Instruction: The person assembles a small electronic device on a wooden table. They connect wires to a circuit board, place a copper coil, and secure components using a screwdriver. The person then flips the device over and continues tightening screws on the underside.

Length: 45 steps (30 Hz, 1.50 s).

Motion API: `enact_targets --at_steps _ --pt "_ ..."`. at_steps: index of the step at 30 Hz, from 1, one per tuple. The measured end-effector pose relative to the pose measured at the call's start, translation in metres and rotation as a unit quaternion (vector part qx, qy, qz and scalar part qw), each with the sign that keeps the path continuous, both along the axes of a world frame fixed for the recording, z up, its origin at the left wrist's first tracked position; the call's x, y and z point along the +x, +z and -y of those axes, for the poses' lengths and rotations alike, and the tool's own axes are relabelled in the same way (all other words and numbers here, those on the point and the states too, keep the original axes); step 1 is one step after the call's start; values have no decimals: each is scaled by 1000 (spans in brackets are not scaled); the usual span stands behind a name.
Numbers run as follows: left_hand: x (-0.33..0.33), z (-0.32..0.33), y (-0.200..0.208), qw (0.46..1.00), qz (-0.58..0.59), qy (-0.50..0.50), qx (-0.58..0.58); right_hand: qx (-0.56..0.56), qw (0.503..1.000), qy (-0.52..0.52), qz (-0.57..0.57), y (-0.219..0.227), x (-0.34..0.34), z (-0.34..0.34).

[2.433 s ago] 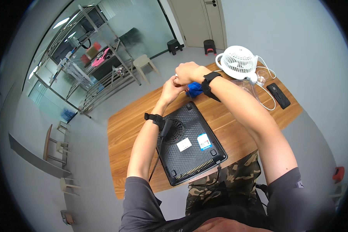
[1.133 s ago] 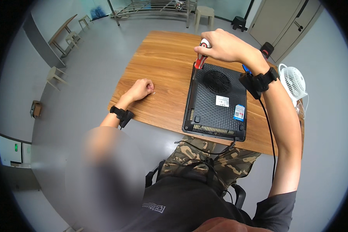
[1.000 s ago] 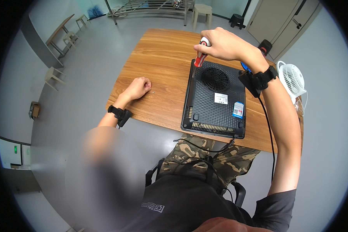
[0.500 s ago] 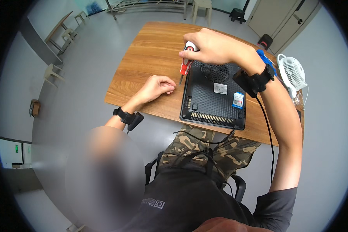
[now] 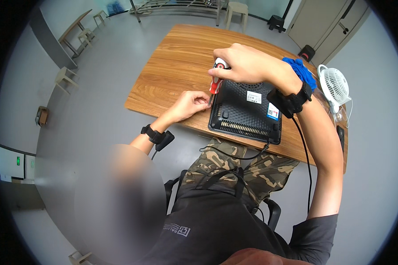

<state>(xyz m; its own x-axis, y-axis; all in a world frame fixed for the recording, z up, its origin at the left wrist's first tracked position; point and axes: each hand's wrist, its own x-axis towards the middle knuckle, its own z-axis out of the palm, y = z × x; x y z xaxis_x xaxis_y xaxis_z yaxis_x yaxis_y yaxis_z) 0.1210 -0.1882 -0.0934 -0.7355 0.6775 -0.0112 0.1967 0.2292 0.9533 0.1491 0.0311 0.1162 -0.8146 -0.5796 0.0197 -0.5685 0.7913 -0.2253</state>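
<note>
a red-and-white-handled screwdriver (image 5: 216,79) was gripped upright in the clenched right hand (image 5: 241,64), above centre of the frame, its tip set at the left edge of a black, flat, perforated plastic appliance (image 5: 247,110) lying underside-up on the wooden table (image 5: 177,66). the left hand (image 5: 190,104) was pinched at the tip.

A black laptop (image 5: 247,108) lies upside down, vented underside up, at the counter's near edge, with two small stickers on it. A red-and-white screwdriver (image 5: 216,79) stands nearly upright, its tip at the laptop's near left corner.
</note>
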Motion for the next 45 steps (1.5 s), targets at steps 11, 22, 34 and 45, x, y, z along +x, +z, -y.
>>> enact_targets --at_steps 11,22,34,45 --pt "31 3 1 996 -83 -20 -16 14 1000 -12 6 -5 28 7" --pt "52 0 0 997 -73 -13 21 28 999 -28 -12 -12 51 7" --pt "57 -3 6 989 -144 -22 -5 35 999 -38 -17 -10 59 2" --pt "58 -5 18 972 -223 -45 -59 5 999 0 -42 -23 56 -3"
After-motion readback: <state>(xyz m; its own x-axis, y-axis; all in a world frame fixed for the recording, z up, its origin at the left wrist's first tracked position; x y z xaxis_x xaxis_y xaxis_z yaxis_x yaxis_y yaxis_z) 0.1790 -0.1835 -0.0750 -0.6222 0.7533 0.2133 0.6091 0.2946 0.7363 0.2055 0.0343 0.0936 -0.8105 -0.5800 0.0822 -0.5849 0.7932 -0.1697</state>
